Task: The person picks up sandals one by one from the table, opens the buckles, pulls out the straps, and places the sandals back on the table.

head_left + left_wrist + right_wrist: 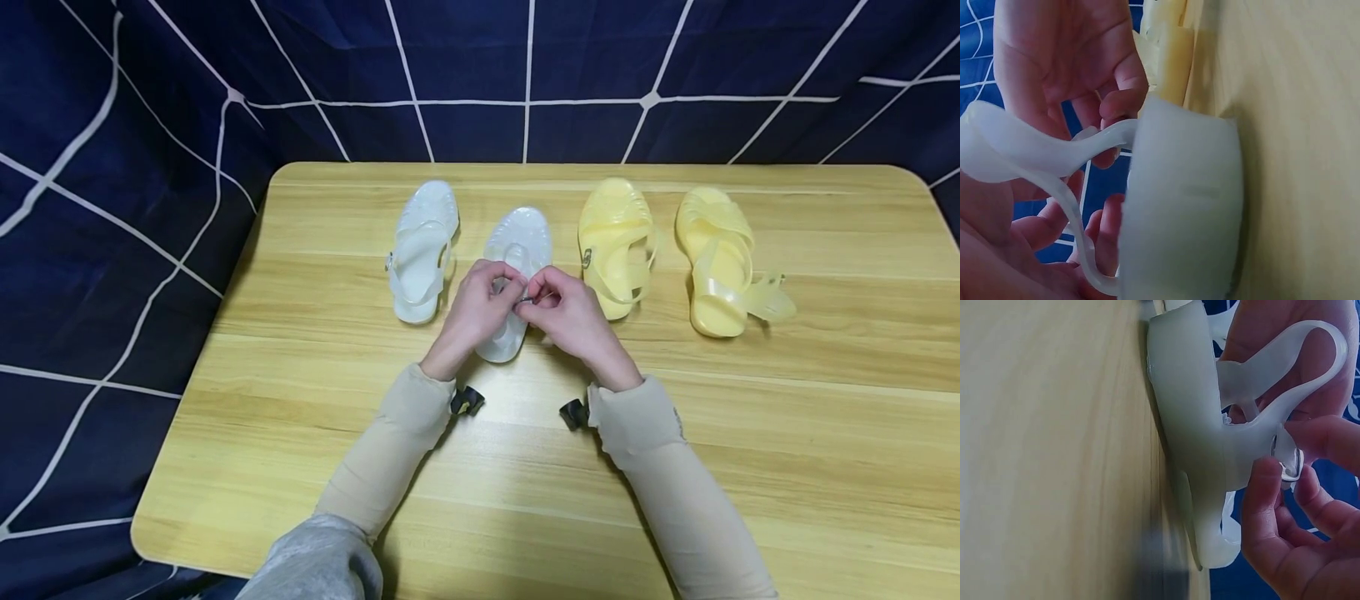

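A translucent white sandal stands on the table, toe pointing away, between and beneath my two hands. My right hand pinches its small metal buckle at the sandal's right side, with thumb and fingertips around it. From the left, my left hand reaches over the sandal, thumb and index finger meeting at the strap close to the buckle. The heel strap loops up from the sole in the left wrist view. The left fingertips are partly hidden behind that strap.
Another white sandal with a fastened-looking strap lies to the left. On the right are a yellow sandal and a second yellow sandal, whose strap sticks out sideways. The wooden table borders a dark blue white-lined cloth.
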{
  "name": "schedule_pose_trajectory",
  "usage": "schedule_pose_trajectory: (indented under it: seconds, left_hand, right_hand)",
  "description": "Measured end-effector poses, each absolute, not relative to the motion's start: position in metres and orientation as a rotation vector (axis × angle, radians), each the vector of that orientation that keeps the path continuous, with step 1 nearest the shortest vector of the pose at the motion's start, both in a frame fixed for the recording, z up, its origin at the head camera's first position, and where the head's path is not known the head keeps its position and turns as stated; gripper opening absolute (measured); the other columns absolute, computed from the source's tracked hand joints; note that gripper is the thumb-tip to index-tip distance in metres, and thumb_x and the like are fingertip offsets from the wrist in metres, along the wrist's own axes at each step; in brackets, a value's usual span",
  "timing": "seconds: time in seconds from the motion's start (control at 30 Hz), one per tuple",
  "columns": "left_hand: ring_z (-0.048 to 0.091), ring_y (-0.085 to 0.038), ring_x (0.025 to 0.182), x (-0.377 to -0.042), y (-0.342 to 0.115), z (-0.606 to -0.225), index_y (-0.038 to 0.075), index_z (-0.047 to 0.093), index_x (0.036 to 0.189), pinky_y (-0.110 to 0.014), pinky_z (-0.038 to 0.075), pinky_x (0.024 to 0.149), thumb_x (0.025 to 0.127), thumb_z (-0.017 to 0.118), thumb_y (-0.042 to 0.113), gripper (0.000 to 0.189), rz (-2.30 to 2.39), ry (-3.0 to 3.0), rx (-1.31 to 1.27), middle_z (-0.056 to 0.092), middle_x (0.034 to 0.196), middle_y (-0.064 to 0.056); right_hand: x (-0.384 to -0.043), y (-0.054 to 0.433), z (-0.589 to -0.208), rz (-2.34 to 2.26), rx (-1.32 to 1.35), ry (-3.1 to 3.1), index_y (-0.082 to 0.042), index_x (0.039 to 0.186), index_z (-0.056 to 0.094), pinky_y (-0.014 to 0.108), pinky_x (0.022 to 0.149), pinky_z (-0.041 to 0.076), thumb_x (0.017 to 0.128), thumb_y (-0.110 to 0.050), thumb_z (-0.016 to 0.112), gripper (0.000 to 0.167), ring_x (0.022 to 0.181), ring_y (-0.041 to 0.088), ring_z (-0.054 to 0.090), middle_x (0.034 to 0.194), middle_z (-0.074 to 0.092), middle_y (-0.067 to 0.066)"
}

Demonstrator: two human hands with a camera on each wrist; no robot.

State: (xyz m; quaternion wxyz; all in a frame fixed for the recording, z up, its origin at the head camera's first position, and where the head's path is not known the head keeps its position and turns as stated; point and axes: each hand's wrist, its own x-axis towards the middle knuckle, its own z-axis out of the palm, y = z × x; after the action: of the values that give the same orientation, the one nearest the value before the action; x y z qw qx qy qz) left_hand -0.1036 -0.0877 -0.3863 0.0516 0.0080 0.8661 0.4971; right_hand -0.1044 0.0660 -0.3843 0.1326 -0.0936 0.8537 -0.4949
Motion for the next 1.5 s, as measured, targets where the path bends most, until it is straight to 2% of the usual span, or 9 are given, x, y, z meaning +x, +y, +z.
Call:
schedule_pose_trajectory:
  seconds: [0.4,0.5,0.7,0.93,1.27,1.5]
  left_hand:
    - [0.049,-0.019,0.079,-0.1008,-0.0821,-0.3875,0.010,0.067,0.103,-0.031,0.039,0.073,0.097,0.054,0.024,0.021,1.392,2.721,-0.010,0.056,0.105,-0.009]
    - [0.050,-0.020,0.080,-0.1011,-0.0814,-0.3881,0.010,0.067,0.104,-0.032,0.040,0.074,0.097,0.054,0.025,0.021,1.373,2.729,-0.023,0.056,0.106,-0.009]
    - [0.050,-0.022,0.085,-0.1029,-0.0852,-0.3882,0.009,0.069,0.101,-0.034,0.040,0.077,0.095,0.056,0.025,0.021,1.372,2.715,-0.027,0.057,0.104,-0.009]
    - [0.050,-0.022,0.086,-0.1026,-0.0849,-0.3872,0.009,0.069,0.099,-0.032,0.040,0.077,0.095,0.056,0.026,0.021,1.372,2.703,-0.034,0.056,0.101,-0.008]
    - [0.052,-0.021,0.086,-0.1023,-0.0837,-0.3873,0.008,0.068,0.100,-0.034,0.042,0.078,0.096,0.055,0.025,0.022,1.340,2.728,-0.034,0.056,0.099,-0.008]
    - [0.051,-0.022,0.087,-0.1003,-0.0819,-0.3863,0.008,0.066,0.100,-0.035,0.042,0.080,0.097,0.053,0.023,0.021,1.345,2.737,-0.017,0.056,0.107,-0.011]
  right_hand:
    - [-0.1032,0.0638,-0.3866,-1.394,-0.339,2.558,-0.007,0.092,0.057,0.029,0.067,0.045,0.086,-0.014,0.067,0.013,0.074,0.019,0.053,0.083,0.060,0.007]
    - [-0.1034,0.0642,-0.3866,-1.387,-0.331,2.554,-0.007,0.093,0.057,0.028,0.066,0.046,0.086,-0.015,0.066,0.014,0.073,0.017,0.054,0.085,0.061,0.008]
    - [-0.1044,0.0696,-0.3823,-1.425,-0.264,2.454,-0.007,0.097,0.061,0.029,0.063,0.054,0.085,-0.014,0.067,0.015,0.074,0.016,0.065,0.096,0.067,0.011]
    - [-0.1040,0.0702,-0.3810,-1.332,-0.309,2.576,-0.008,0.094,0.065,0.025,0.065,0.053,0.079,-0.012,0.066,0.016,0.076,0.017,0.068,0.090,0.072,0.010]
    - [-0.1030,0.0695,-0.3804,-1.299,-0.423,2.664,-0.005,0.092,0.067,0.026,0.067,0.052,0.080,-0.011,0.065,0.014,0.074,0.017,0.064,0.083,0.070,0.009]
    - [-0.1039,0.0686,-0.3825,-1.256,-0.511,2.664,-0.002,0.092,0.062,0.028,0.069,0.049,0.078,-0.011,0.066,0.017,0.073,0.018,0.059,0.082,0.064,0.007]
